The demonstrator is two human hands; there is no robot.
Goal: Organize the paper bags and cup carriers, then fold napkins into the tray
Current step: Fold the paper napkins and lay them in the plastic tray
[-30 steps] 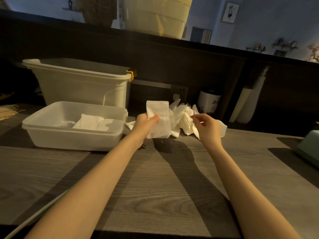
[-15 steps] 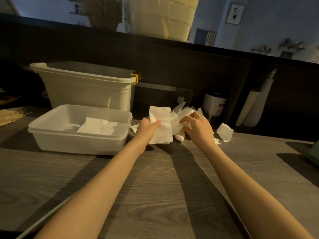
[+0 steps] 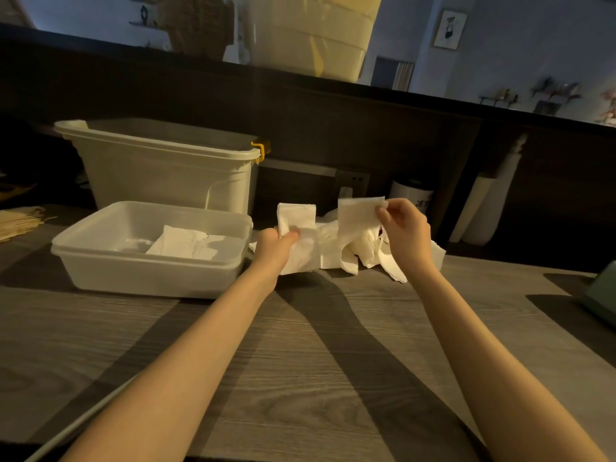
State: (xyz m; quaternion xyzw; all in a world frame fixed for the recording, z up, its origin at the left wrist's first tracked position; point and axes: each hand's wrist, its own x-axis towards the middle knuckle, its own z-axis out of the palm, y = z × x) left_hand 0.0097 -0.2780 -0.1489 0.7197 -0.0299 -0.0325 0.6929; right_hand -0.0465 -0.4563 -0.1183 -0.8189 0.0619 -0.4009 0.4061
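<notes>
grey wood-grain tabletop point(image 3: 300, 361) in the foreground, both bare forearms reaching out across it. a pale cable point(image 3: 83, 425) crosses the near left corner.

left hand point(image 3: 276, 243) pinches a folded napkin point(image 3: 298, 238), thumb on its face, sheet held upright just right of the tray point(image 3: 146, 278). right hand point(image 3: 405, 228) pinches the top corner of another napkin point(image 3: 358, 215) between thumb and fingertips, lifted above the loose pile of napkins point(image 3: 363, 255) lying on the tabletop between and behind the hands.

shallow translucent tray sits left of the hands on the tabletop; a few folded napkins in the tray point(image 3: 186, 243) lie flat on its floor.

behind the tray, a taller pale bin point(image 3: 166, 171) with a yellow clasp on its right rim. flat brown paper items point(image 3: 18, 220) at the far left edge, too dim to identify. a white canister point(image 3: 411, 198) with dark lid stands behind the pile against the dark back panel. green object point(image 3: 600, 291) at the right edge.
</notes>
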